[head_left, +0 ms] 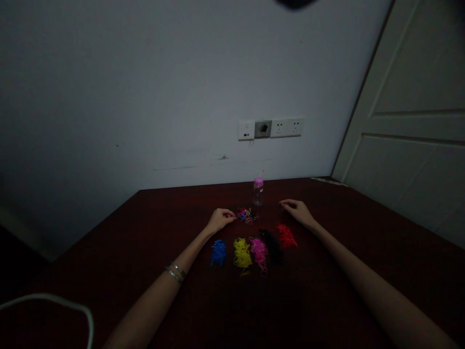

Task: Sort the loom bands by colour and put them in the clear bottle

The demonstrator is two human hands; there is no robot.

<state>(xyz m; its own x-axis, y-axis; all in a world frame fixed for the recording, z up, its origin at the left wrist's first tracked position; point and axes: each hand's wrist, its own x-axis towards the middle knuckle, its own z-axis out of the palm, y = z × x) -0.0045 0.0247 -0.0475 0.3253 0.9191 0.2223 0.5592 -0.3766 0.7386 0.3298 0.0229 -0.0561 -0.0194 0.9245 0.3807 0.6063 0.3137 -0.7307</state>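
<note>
My left hand [221, 220] is at the left edge of a small mixed pile of coloured rubber bands [246, 215]. Its thumb and fingertips are pinched together; anything between them is too small to make out. To the right of the pile, my right hand [298, 211] hovers or rests low over the table, also pinched, its contents unclear. Nearer to me lie sorted heaps: blue bands [218, 253], yellow bands [242, 253], pink bands [259, 253], black bands [271, 246] and red bands [286, 235]. The red heap is just below my right hand.
A clear bottle with a pink lid [258, 192] stands behind the mixed pile. The dark red table [174, 198] meets a wall with sockets [286, 127]. A white cable [65, 302] curves at the lower left; a panelled door [414, 160] is at right.
</note>
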